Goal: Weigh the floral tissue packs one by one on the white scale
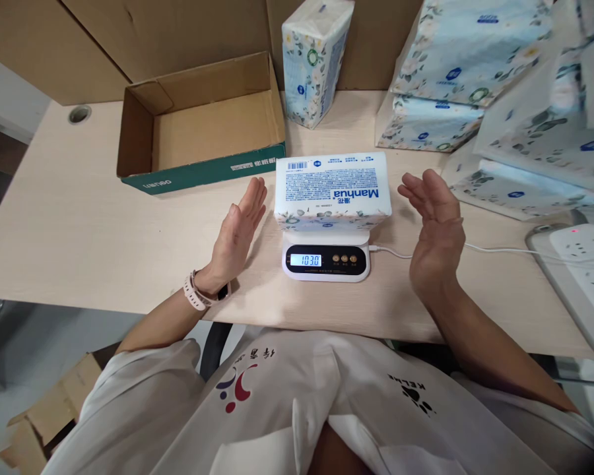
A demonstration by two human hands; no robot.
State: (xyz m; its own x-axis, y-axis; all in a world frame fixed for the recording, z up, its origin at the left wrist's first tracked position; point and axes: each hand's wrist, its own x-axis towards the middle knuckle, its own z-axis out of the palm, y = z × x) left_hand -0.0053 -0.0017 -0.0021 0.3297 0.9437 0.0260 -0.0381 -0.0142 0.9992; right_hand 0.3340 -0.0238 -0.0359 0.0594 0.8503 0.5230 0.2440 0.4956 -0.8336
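A white and blue tissue pack (332,190) marked Manhua lies flat on a small white scale (325,258), whose display reads 103.0. My left hand (238,232) is held open, palm inward, just left of the pack without touching it. My right hand (434,224) is open as well, palm facing the pack from the right, a short gap away. Neither hand holds anything. A pale watch sits on my left wrist.
An open cardboard box (204,125) stands at the back left of the wooden table (79,224). One tissue pack (314,59) stands upright behind the scale; several more packs (495,99) are piled at the right. A white power strip (581,264) and the scale's cable (495,249) lie at right.
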